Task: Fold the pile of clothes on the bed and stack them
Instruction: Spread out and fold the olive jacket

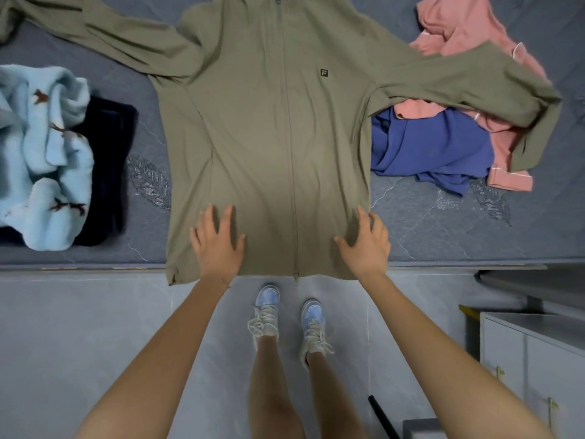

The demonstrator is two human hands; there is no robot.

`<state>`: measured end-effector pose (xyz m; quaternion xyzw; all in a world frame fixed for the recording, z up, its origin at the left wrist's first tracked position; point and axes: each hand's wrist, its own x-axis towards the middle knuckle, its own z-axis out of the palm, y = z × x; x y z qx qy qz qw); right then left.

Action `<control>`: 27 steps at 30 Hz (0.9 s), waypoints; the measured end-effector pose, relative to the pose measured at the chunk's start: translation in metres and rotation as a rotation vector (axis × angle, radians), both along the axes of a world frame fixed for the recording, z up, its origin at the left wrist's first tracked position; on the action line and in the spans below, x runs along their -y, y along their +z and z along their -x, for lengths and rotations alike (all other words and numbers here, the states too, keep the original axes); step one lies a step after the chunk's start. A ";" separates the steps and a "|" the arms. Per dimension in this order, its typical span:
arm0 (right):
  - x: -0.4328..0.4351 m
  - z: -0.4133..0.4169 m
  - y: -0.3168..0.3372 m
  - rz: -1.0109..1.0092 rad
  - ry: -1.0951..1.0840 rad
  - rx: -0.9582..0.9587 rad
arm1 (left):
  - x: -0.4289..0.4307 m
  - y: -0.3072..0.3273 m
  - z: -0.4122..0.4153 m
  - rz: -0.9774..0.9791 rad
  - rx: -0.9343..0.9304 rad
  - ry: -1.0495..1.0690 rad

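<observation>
An olive zip-up jacket (269, 128) lies spread flat on the grey bed (443, 229), front side up, sleeves stretched out to both sides and its hem hanging over the near edge. My left hand (217, 240) rests flat on the lower left of the jacket with fingers spread. My right hand (367, 240) lies on the lower right side near the side seam, fingers spread and slightly bent. To the right, a blue garment (430, 150) and a pink garment (465, 30) sit crumpled, partly under the jacket's right sleeve.
At the left lie a light blue fleece (41, 160) on top of a dark navy folded piece (107, 172). A white cabinet (535, 362) stands at the lower right beside the bed. My feet in sneakers stand on grey floor tiles (95, 327).
</observation>
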<state>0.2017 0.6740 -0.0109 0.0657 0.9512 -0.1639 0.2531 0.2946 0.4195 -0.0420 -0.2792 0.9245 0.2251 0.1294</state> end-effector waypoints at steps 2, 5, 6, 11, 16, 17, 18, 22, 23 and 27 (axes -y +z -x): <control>0.006 0.014 0.006 0.012 -0.016 0.000 | -0.005 0.006 0.019 0.018 -0.022 -0.104; 0.013 0.038 0.019 0.004 0.002 -0.048 | -0.006 0.018 0.048 0.039 -0.037 -0.219; 0.014 0.047 0.023 -0.001 0.011 -0.066 | -0.005 0.023 0.058 0.051 -0.051 -0.250; 0.014 0.092 0.047 -0.004 0.007 -0.116 | -0.004 0.046 0.108 0.105 -0.097 -0.360; -0.009 0.141 0.064 -0.018 -0.009 -0.194 | -0.030 0.066 0.167 0.106 -0.122 -0.387; -0.015 0.152 0.064 -0.025 -0.008 -0.204 | -0.038 0.068 0.180 0.110 -0.131 -0.393; -0.022 0.162 0.064 -0.031 -0.004 -0.209 | -0.048 0.069 0.193 0.111 -0.135 -0.399; -0.054 0.199 0.061 -0.026 0.029 -0.202 | -0.085 0.071 0.241 0.090 -0.112 -0.406; -0.062 0.209 0.061 -0.021 0.035 -0.200 | -0.095 0.071 0.252 0.089 -0.101 -0.407; -0.094 0.252 0.063 0.009 0.057 -0.168 | -0.132 0.071 0.298 0.096 -0.081 -0.409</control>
